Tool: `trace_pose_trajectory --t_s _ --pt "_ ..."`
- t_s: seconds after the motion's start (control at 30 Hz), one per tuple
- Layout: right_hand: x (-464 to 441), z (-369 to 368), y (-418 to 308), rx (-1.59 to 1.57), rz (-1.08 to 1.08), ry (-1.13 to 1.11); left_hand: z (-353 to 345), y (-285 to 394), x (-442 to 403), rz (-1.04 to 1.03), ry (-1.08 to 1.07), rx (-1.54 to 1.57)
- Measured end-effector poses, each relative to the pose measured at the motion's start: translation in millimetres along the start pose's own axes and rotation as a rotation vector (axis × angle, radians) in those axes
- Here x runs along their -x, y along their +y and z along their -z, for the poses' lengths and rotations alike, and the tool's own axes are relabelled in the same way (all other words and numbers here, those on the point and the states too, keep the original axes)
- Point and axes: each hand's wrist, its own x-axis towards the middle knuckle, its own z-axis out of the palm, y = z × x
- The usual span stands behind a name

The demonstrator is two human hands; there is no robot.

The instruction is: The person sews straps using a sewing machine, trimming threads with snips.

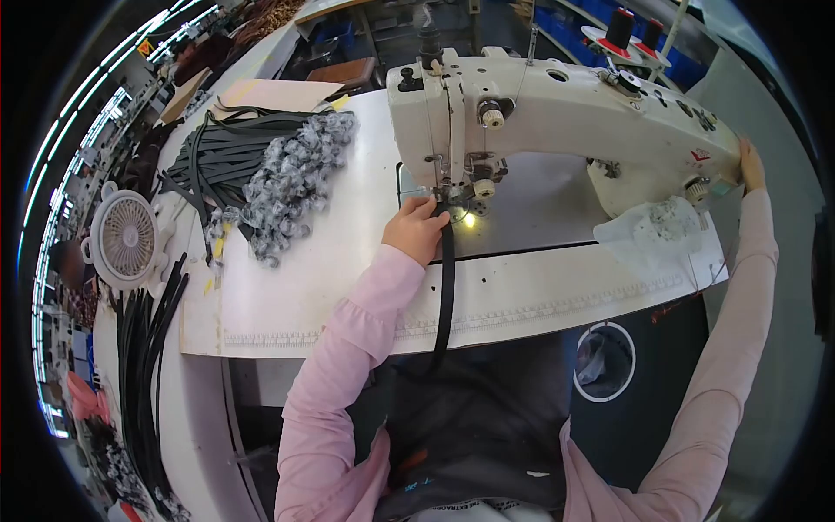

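Note:
My left hand (414, 230) is closed on a black strap (447, 287), its fingertips right by the presser foot of a white sewing machine (557, 104). From the needle area the strap runs down over the table's front edge towards my lap. A small lamp (470, 220) glows beside the needle. At the machine's far right end, my right hand (751, 165) grips the handwheel, which is mostly hidden behind the hand and the machine body.
Left of the machine lies a pile of dark straps (222, 157) with fluffy grey ends (300, 174). A small fan (126, 235) stands at the left, above hanging black straps (143, 374). A translucent plastic bag (648, 235) lies at right. Below is a round bin (604, 361).

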Motion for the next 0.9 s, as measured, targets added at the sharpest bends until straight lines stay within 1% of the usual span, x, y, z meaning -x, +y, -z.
trace_pose_trajectory --t_s 0.07,0.1,0.23,0.3,0.4,0.5,0.6,0.67,0.7,0.8,0.9 --pt "-16 -6 35 0.104 -0.175 -0.038 0 -2 -2 0.006 -0.001 0.003" --pt "-18 -7 37 0.158 -0.265 -0.058 0 -2 -2 0.006 0.004 0.008" --pt "-14 -12 37 0.005 -0.293 -0.042 -3 -5 -1 -0.048 0.028 -0.059" --pt "-12 -10 30 -0.042 -0.298 -0.013 -3 -5 -1 -0.042 0.017 -0.060" --pt "-9 -2 20 0.208 -0.163 -0.001 -4 -5 -2 -0.036 0.022 -0.067" --pt "-11 -1 19 0.200 -0.057 -0.002 -3 -6 -5 -0.009 0.015 -0.045" --pt "-22 -6 57 0.067 -0.119 -0.044 -5 -6 -4 0.001 0.017 -0.034" --pt "-1 -1 27 -0.013 -0.263 -0.044 -8 -5 0 0.004 0.014 -0.044" --pt "2 0 25 -0.056 -0.332 -0.039 -9 -6 -1 0.002 0.015 -0.055" --pt "6 0 19 -0.201 -0.314 -0.085 -9 -8 -1 -0.008 0.023 -0.064" --pt "15 -2 23 -0.089 -0.325 -0.021 -8 -6 0 -0.013 0.020 -0.045"
